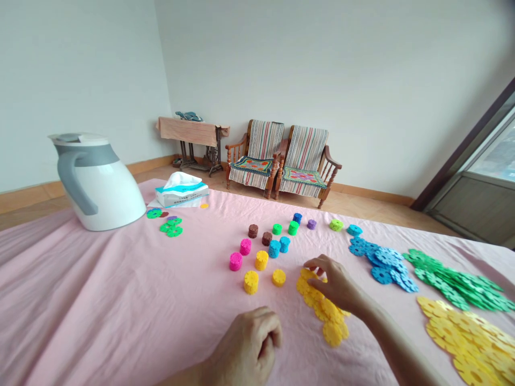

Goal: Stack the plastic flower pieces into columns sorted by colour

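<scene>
My right hand (336, 284) rests on a small heap of flat yellow snowflake discs (326, 313), its fingertips pinched on one disc at the heap's far end. My left hand (251, 346) lies near the table's front edge, curled into a loose fist; whatever it may hold is hidden. Just beyond the hands stand short stacks of discs: yellow (250, 282), (278, 277), (261, 260), pink (235, 261), blue (274, 249), brown (253, 230) and green (293, 228).
A pink cloth (120, 300) covers the table. Loose piles of blue (382, 260), green (458, 281) and yellow (470, 338) discs lie at the right. A white kettle (96, 179) and a tissue pack (182, 190) stand far left. Two chairs (281, 161) stand by the wall.
</scene>
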